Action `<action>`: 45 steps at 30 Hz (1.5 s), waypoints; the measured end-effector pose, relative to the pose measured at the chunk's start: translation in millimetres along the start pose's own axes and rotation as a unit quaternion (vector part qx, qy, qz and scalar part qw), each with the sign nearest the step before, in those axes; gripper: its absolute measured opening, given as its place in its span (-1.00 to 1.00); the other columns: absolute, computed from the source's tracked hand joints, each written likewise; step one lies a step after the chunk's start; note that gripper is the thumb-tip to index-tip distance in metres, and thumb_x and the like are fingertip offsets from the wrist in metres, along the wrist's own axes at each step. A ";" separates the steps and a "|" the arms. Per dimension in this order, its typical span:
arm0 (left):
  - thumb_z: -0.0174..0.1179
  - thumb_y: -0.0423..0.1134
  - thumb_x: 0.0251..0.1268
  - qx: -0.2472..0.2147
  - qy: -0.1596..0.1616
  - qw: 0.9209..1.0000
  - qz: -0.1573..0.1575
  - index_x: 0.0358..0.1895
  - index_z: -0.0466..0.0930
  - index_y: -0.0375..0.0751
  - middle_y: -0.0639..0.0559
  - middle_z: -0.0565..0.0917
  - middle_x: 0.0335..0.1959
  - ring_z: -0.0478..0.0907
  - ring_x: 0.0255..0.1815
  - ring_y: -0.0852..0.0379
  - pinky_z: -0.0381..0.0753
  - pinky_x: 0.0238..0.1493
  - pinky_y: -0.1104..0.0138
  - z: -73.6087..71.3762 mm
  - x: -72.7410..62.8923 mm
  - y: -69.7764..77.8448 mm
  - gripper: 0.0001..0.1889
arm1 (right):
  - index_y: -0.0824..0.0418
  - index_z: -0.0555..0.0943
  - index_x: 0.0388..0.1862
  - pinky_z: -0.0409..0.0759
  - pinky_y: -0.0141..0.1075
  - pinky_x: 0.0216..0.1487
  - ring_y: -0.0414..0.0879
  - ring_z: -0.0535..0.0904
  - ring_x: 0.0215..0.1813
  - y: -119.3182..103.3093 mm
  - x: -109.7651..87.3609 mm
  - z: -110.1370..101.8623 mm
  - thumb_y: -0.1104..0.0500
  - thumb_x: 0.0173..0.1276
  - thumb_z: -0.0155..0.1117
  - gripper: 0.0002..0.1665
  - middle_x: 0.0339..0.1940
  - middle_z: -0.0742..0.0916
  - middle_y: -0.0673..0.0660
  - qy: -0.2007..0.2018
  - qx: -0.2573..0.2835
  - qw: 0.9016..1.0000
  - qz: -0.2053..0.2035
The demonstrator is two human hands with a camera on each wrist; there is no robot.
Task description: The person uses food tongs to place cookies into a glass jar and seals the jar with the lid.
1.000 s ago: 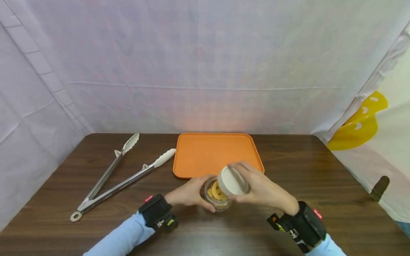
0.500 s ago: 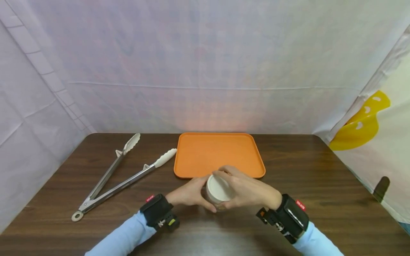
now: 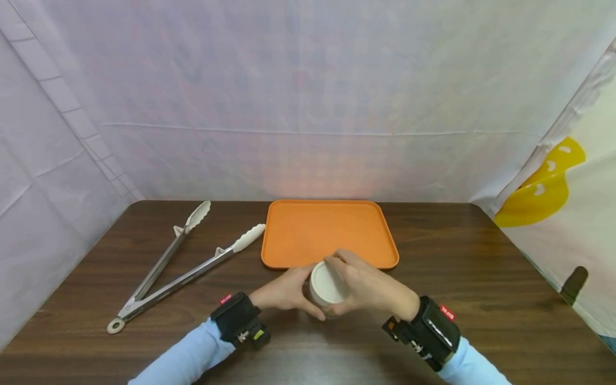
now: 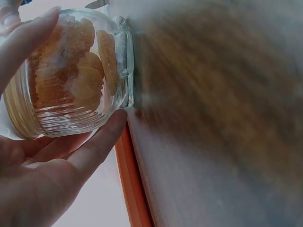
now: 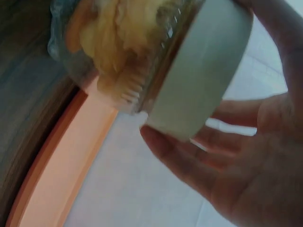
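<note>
A clear glass jar [image 4: 75, 120] stands upright on the table just in front of the tray, with yellow-brown cookies [image 4: 87, 82] inside. My left hand [image 3: 290, 292] grips the jar's side, thumb on the near side and fingers round the far side. On the jar's mouth sits a white lid [image 3: 327, 283]. From the right, my right hand [image 3: 369, 284] holds that lid by its rim, thumb and fingers on opposite sides. In the right wrist view, the lid [image 5: 201, 71] covers the jar's top. Most of the jar's body is hidden under lid and hands in the head view.
An orange tray [image 3: 327, 230] lies behind the hands at the back of the dark wooden table [image 3: 481, 278]. To the left, long metal tongs [image 3: 178, 283] with white tips lie spread apart, one tip close to the tray. White cloth [image 3: 308, 96] hangs behind.
My right hand has moved left and brought the tilted lid level onto the jar, covering the cookies. Over the last half second the lid turned slightly at most; my left hand stayed put.
</note>
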State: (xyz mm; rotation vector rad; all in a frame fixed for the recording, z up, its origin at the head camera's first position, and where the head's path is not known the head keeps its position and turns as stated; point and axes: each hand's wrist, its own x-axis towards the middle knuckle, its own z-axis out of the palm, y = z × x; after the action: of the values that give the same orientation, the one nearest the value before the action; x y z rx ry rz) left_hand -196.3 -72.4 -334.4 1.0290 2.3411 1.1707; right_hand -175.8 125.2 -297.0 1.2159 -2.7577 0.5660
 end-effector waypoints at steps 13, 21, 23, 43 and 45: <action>0.49 -0.11 -0.35 0.028 0.012 1.000 -0.005 0.20 0.26 -0.24 -0.03 0.49 0.05 0.43 0.01 0.13 0.38 0.02 0.35 1.0 -0.2 1.7 -0.11 | 0.30 0.48 -0.25 0.47 -0.38 -0.51 -0.15 0.39 -0.40 -14.9 -2.8 19.1 -0.32 -0.39 0.38 -0.15 -0.45 0.43 0.04 0.147 -0.104 0.982 0.052; 0.48 -0.11 -0.35 0.024 0.010 1.000 -0.007 0.21 0.25 -0.23 -0.02 0.48 0.06 0.42 0.02 0.13 0.37 0.03 0.36 -0.6 0.5 0.3 -0.10 | 0.36 0.50 -0.20 0.46 -0.38 -0.53 -0.15 0.38 -0.42 -18.0 -4.3 22.5 -0.36 -0.29 0.33 -0.11 -0.45 0.45 0.07 0.165 -0.120 0.976 0.071; 0.48 -0.11 -0.34 0.021 0.005 1.000 -0.012 0.23 0.23 -0.21 -0.02 0.46 0.09 0.40 0.06 0.13 0.35 0.05 0.36 -1.8 0.6 0.9 -0.09 | 0.37 0.46 -0.06 0.50 -0.36 -0.41 -0.13 0.43 -0.30 -15.1 -6.4 17.8 -0.36 -0.26 0.34 -0.03 -0.29 0.49 0.12 0.123 -0.076 0.987 0.069; 0.48 -0.13 -0.33 0.004 0.026 0.999 -0.029 0.18 0.21 -0.27 -0.09 0.45 0.07 0.41 0.05 0.07 0.37 0.06 0.24 4.0 1.3 0.5 -0.12 | 0.36 0.40 0.11 0.52 -0.40 -0.31 -0.11 0.53 -0.18 8.2 -8.7 15.4 -0.12 -0.14 0.40 -0.11 -0.07 0.57 0.13 0.082 0.064 0.994 0.021; 0.48 -0.13 -0.33 0.005 0.028 0.999 -0.031 0.17 0.22 -0.28 -0.11 0.46 0.07 0.42 0.05 0.06 0.38 0.04 0.25 5.4 0.7 0.1 -0.12 | 0.36 0.43 0.06 0.52 -0.40 -0.35 -0.11 0.54 -0.23 3.9 -9.3 18.9 -0.14 -0.17 0.40 -0.13 -0.12 0.58 0.14 0.106 0.035 0.993 0.032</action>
State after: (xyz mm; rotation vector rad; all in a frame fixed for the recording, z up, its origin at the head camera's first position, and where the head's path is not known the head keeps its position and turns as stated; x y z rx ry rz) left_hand -193.7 -68.9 -337.6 0.9315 2.4060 1.1805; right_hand -170.8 127.3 -317.7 1.0159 -2.6253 0.7569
